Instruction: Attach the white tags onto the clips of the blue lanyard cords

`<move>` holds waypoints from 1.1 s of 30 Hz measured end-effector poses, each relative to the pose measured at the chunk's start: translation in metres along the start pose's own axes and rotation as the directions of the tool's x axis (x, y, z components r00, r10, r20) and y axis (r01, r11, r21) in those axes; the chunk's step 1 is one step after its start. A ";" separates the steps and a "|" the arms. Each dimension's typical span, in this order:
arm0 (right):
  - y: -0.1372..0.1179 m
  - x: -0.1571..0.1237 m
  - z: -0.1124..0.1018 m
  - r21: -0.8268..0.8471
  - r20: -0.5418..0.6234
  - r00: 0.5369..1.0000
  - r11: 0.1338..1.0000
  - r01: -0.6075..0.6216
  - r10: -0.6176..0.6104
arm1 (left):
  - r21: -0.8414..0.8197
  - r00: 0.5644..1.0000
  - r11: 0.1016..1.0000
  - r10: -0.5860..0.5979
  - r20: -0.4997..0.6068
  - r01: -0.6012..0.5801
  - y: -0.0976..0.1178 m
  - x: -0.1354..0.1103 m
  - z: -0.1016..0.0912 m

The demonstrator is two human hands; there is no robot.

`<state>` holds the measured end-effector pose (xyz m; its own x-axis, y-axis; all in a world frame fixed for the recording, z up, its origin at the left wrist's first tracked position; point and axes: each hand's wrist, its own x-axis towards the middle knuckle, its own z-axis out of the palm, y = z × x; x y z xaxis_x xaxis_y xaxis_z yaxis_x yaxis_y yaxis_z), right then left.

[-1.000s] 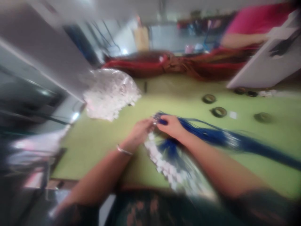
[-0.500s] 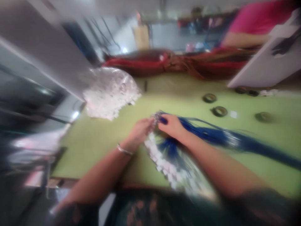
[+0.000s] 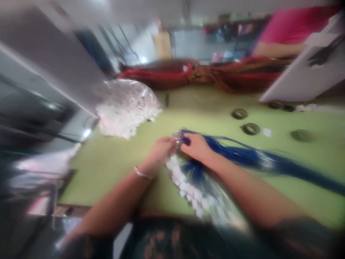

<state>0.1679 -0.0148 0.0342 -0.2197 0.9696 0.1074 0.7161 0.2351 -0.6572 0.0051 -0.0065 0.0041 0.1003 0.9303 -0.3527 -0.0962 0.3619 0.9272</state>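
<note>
A long bundle of blue wires (image 3: 242, 157) stretches across the table from the right, bound by a clear band partway along. My right hand (image 3: 196, 145) is closed around its near end, where small shiny metal tips (image 3: 178, 136) show between my hands. Those tips are at the pinched fingers of my left hand (image 3: 162, 149); exactly what it grips is too blurred to make out. Below my hands, more blue wires with white connectors (image 3: 188, 189) hang in a row toward the table's front edge.
A clear plastic bag of white connectors (image 3: 126, 111) lies at the left back of the green table (image 3: 107, 176). Rolls of dark tape (image 3: 250, 128) sit to the right. Red and brown wire bundles (image 3: 167, 77) run along the back. Beyond, a person in a pink top (image 3: 293, 27) is at work.
The view has shifted very slightly. Both hands keep nearly the same place and hold; nothing has plainly been picked up or let go.
</note>
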 end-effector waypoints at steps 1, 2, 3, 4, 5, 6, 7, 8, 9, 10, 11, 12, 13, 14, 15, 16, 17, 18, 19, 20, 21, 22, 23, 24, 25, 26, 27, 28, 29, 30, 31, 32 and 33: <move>-0.001 -0.001 0.000 -0.047 0.011 1.000 0.999 0.002 -0.001 | 0.045 1.000 0.999 0.016 -0.013 -0.015 -0.002 0.000 0.000; -0.002 -0.001 -0.001 -0.083 0.023 1.000 0.997 0.005 -0.003 | 0.092 0.999 0.995 0.029 -0.016 -0.028 -0.004 -0.001 0.001; -0.003 -0.001 -0.001 -0.104 0.034 0.999 0.995 0.008 -0.004 | 0.134 0.999 0.990 0.040 -0.009 -0.038 -0.005 -0.001 0.001; -0.002 -0.001 0.000 -0.107 0.041 0.999 0.994 0.009 -0.004 | 0.168 0.999 0.985 0.044 -0.003 -0.043 -0.006 -0.002 0.001; -0.001 0.000 0.000 -0.093 0.046 0.999 0.996 0.006 -0.002 | 0.191 0.999 0.981 0.046 0.002 -0.046 -0.007 -0.002 0.001; 0.001 0.000 0.000 -0.062 0.048 0.999 0.998 0.002 0.001 | 0.202 0.999 0.978 0.049 0.006 -0.049 -0.008 -0.002 0.000; 0.002 0.001 -0.001 -0.027 0.052 0.999 1.000 -0.004 0.005 | 0.202 0.999 0.978 0.052 0.005 -0.052 -0.008 -0.001 0.000; 0.004 0.003 -0.002 0.003 0.059 0.998 1.000 -0.014 0.014 | 0.196 0.999 0.979 0.054 0.002 -0.054 -0.008 -0.001 -0.001; 0.006 0.004 -0.004 0.020 0.073 0.997 0.999 -0.027 0.026 | 0.185 0.998 0.981 0.056 -0.002 -0.054 -0.008 0.000 -0.002; 0.008 0.005 -0.006 0.022 0.095 0.995 0.999 -0.039 0.037 | 0.174 0.998 0.983 0.057 -0.007 -0.054 -0.008 0.001 -0.003; 0.009 0.006 -0.008 0.015 0.122 0.992 0.999 -0.047 0.044 | 0.165 0.998 0.985 0.058 -0.012 -0.055 -0.008 0.001 -0.004; 0.010 0.007 -0.009 0.008 0.146 0.988 0.999 -0.052 0.051 | 0.159 0.998 0.986 0.060 -0.015 -0.057 -0.009 0.002 -0.005; 0.010 0.008 -0.010 0.010 0.163 0.985 0.998 -0.056 0.054 | 0.157 0.998 0.986 0.063 -0.015 -0.060 -0.009 0.002 -0.005; 0.011 0.008 -0.010 0.024 0.171 0.984 0.998 -0.054 0.049 | 0.158 0.998 0.985 0.066 -0.011 -0.063 -0.009 0.002 -0.005; 0.011 0.009 -0.010 0.046 0.173 0.984 0.998 -0.046 0.037 | 0.162 0.998 0.984 0.069 -0.006 -0.067 -0.010 0.002 -0.004; 0.012 0.009 -0.008 0.070 0.169 0.985 0.997 -0.036 0.024 | 0.169 0.997 0.983 0.072 0.001 -0.071 -0.010 0.002 -0.004; 0.012 0.009 -0.007 0.090 0.163 0.987 0.996 -0.023 0.008 | 0.178 0.997 0.981 0.073 0.010 -0.073 -0.010 0.002 -0.003; 0.013 0.009 -0.005 0.105 0.161 0.987 0.995 -0.006 -0.011 | 0.189 0.997 0.979 0.072 0.018 -0.074 -0.010 0.002 -0.002; 0.014 0.009 -0.003 0.115 0.163 0.986 0.993 0.010 -0.029 | 0.202 0.997 0.977 0.070 0.026 -0.074 -0.009 0.002 -0.001; 0.014 0.009 -0.002 0.122 0.166 0.985 0.992 0.020 -0.041 | 0.214 0.997 0.974 0.070 0.034 -0.076 -0.009 0.002 0.000; 0.015 0.009 -0.002 0.126 0.169 0.985 0.992 0.024 -0.045 | 0.227 0.997 0.971 0.072 0.042 -0.079 -0.009 0.002 0.000; 0.016 0.009 -0.002 0.129 0.173 0.984 0.991 0.026 -0.048 | 0.242 0.996 0.967 0.074 0.048 -0.084 -0.008 0.002 0.000; 0.017 0.010 -0.002 0.133 0.179 0.983 0.991 0.026 -0.050 | 0.261 0.995 0.961 0.078 0.054 -0.090 -0.008 0.002 -0.001; 0.018 0.010 -0.003 0.139 0.182 0.982 0.990 0.024 -0.049 | 0.283 0.995 0.954 0.084 0.060 -0.098 -0.007 0.001 -0.001; 0.019 0.011 -0.005 0.154 0.181 0.983 0.988 0.017 -0.045 | 0.311 0.994 0.944 0.091 0.067 -0.107 -0.007 -0.001 -0.002; 0.020 0.011 -0.007 0.177 0.177 0.984 0.984 0.006 -0.038 | 0.345 0.992 0.931 0.098 0.077 -0.119 -0.006 -0.004 -0.002; 0.020 0.012 -0.008 0.207 0.167 0.986 0.978 -0.012 -0.023 | 0.386 0.990 0.913 0.105 0.097 -0.135 -0.006 -0.008 -0.001; 0.019 0.012 -0.010 0.245 0.154 0.988 0.969 -0.037 -0.001 | 0.431 0.985 0.888 0.113 0.131 -0.159 -0.005 -0.013 -0.001; 0.018 0.012 -0.011 0.284 0.140 0.990 0.957 -0.063 0.023 | 0.477 0.977 0.858 0.117 0.181 -0.191 -0.004 -0.019 0.000; 0.017 0.012 -0.012 0.324 0.130 0.990 0.942 -0.085 0.044 | 0.524 0.962 0.819 0.116 0.249 -0.234 -0.002 -0.025 0.000; 0.015 0.011 -0.012 0.362 0.125 0.990 0.927 -0.102 0.060 | 0.567 0.939 0.770 0.117 0.323 -0.291 0.001 -0.029 -0.002; 0.014 0.010 -0.013 0.399 0.128 0.989 0.910 -0.115 0.069 | 0.605 0.914 0.713 0.129 0.384 -0.355 0.005 -0.032 -0.005; 0.012 0.009 -0.013 0.436 0.139 0.987 0.891 -0.128 0.074 | 0.644 0.898 0.645 0.167 0.407 -0.412 0.010 -0.032 -0.012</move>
<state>0.1833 -0.0022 0.0370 -0.2561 0.9655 -0.0466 0.3776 0.0556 -0.9243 -0.0112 -0.0323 0.0231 0.4774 0.8717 -0.1110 0.5340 -0.1874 0.8244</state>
